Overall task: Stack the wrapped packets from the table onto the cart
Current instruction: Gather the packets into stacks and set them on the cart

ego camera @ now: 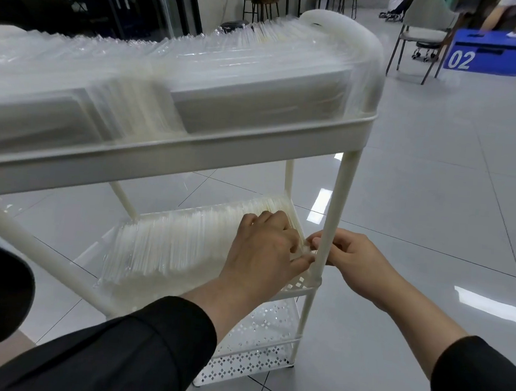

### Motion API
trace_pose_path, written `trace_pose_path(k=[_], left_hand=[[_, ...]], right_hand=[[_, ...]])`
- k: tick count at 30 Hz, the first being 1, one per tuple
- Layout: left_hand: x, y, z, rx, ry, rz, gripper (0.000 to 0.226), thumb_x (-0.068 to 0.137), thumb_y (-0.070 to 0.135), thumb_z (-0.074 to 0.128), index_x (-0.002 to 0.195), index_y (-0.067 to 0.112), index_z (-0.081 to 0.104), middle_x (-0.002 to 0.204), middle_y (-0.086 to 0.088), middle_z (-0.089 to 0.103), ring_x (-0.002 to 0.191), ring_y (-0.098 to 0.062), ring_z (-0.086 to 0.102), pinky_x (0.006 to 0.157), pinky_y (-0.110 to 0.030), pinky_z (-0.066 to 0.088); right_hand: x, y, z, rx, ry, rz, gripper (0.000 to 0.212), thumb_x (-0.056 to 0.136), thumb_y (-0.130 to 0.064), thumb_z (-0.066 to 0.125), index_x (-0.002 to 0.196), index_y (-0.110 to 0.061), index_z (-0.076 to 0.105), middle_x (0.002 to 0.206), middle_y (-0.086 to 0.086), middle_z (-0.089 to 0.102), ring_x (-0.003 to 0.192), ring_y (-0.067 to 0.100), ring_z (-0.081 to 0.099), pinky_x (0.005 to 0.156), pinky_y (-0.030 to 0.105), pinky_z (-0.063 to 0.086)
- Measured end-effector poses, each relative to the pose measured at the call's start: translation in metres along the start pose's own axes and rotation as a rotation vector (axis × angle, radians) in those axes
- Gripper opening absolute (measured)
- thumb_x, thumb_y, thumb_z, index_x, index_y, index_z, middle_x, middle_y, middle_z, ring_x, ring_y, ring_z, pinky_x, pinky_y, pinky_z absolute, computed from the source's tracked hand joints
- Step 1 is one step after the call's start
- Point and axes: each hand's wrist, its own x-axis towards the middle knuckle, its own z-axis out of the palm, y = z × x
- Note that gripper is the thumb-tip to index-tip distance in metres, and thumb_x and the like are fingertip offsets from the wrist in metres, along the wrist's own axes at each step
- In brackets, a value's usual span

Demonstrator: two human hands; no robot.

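Head view, and both hands are down at the middle shelf (300, 286) of the cream three-tier cart (342, 183), around five o'clock in the picture. The left hand (264, 250) lies over the near end of the upright row of wrapped packets (185, 245), fingers curled onto their top edges, thumb toward the corner post. The right hand (353, 260) comes in from three o'clock, round the outside of that post — its fingertips seem to pinch the endmost packet against the row, though the post hides part of the grip.

The top tray (173, 154), up at eleven o'clock, is packed full of the same clear packets on edge. The perforated bottom shelf (257, 346) shows no packets that I can make out. The table isn't in shot.

My read: this is the tucking-in step, squaring the last packets into the middle row. The next move calls for letting go without the row fanning over, then back for more packets.

Writing? Only one bit — a white "02" on the blue box (490, 54) at one o'clock.
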Motion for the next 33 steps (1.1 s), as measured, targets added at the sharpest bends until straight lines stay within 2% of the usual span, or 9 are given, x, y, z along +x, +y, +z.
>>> trace_pose_path(k=[6,11,17,19,23,25,27,30,33], left_hand=[[0.003,0.006,0.0,-0.024,-0.019,-0.041,0.029,0.095,0.047,0.061,0.084,0.025,0.076,0.09,0.01,0.053,0.093,-0.014,0.05,0.096,-0.038,0.036],[0.004,0.005,0.002,-0.019,0.001,-0.056,0.027,0.099,0.039,0.06,0.08,0.025,0.072,0.085,0.012,0.044,0.089,-0.013,0.047,0.092,-0.037,0.037],[0.006,0.005,0.0,-0.002,-0.004,-0.072,0.026,0.098,0.047,0.059,0.081,0.027,0.058,0.087,0.01,0.046,0.09,-0.016,0.051,0.088,-0.035,0.039],[0.005,0.004,0.0,-0.018,0.0,-0.08,0.023,0.094,0.05,0.064,0.092,0.027,0.062,0.094,0.008,0.051,0.094,-0.016,0.052,0.09,-0.037,0.04],[0.003,-0.003,-0.002,0.027,-0.083,-0.078,0.041,0.09,0.055,0.066,0.122,0.029,0.063,0.124,0.006,0.056,0.118,-0.016,0.052,0.103,-0.039,0.037],[0.002,-0.005,-0.007,-0.019,-0.111,-0.061,0.039,0.097,0.049,0.059,0.131,0.029,0.061,0.135,0.009,0.055,0.127,-0.014,0.049,0.11,-0.035,0.034],[-0.007,-0.005,-0.014,-0.08,-0.104,-0.044,0.035,0.102,0.038,0.055,0.134,0.025,0.062,0.14,0.008,0.056,0.13,-0.012,0.05,0.112,-0.032,0.033],[-0.031,-0.007,-0.031,-0.122,-0.06,-0.03,0.032,0.101,0.027,0.057,0.131,0.021,0.065,0.14,0.003,0.06,0.128,-0.013,0.05,0.11,-0.032,0.038],[-0.053,-0.009,-0.058,-0.108,-0.118,-0.049,0.036,0.104,0.026,0.051,0.139,0.023,0.059,0.143,0.01,0.055,0.131,-0.009,0.047,0.109,-0.02,0.027]], right_hand=[[0.002,-0.001,0.001,-0.009,0.0,-0.013,0.019,0.101,-0.018,0.058,0.097,-0.017,0.077,0.091,-0.002,0.077,0.087,0.01,0.073,0.075,0.013,0.053],[0.003,0.0,0.001,-0.006,-0.002,-0.022,0.021,0.102,-0.016,0.056,0.097,-0.016,0.077,0.092,-0.003,0.078,0.087,0.008,0.073,0.074,0.011,0.052],[0.002,0.002,0.002,-0.066,-0.011,-0.01,0.024,0.103,-0.018,0.054,0.097,-0.02,0.078,0.094,-0.005,0.078,0.09,0.008,0.072,0.076,0.011,0.052],[0.002,0.003,0.002,-0.073,0.01,-0.001,0.023,0.103,-0.02,0.055,0.097,-0.022,0.078,0.094,-0.006,0.077,0.089,0.006,0.072,0.075,0.011,0.052],[-0.002,0.006,0.001,-0.133,0.037,0.005,0.024,0.103,-0.024,0.053,0.098,-0.028,0.077,0.095,-0.011,0.077,0.093,0.006,0.071,0.084,0.021,0.054],[-0.007,0.011,-0.001,-0.164,0.072,-0.012,0.026,0.104,-0.026,0.051,0.101,-0.031,0.076,0.099,-0.011,0.076,0.097,0.009,0.07,0.091,0.032,0.056],[-0.016,0.017,-0.005,-0.18,0.124,-0.03,0.026,0.104,-0.028,0.049,0.106,-0.034,0.074,0.104,-0.017,0.074,0.101,0.006,0.068,0.095,0.036,0.055],[-0.046,0.014,-0.006,-0.171,0.304,-0.088,0.025,0.104,-0.027,0.048,0.102,-0.035,0.072,0.101,-0.024,0.072,0.1,0.0,0.067,0.093,0.027,0.053],[-0.086,-0.003,-0.002,-0.169,0.472,-0.171,0.03,0.102,-0.014,0.053,0.083,-0.027,0.072,0.08,-0.013,0.072,0.082,0.005,0.068,0.071,0.008,0.047]])
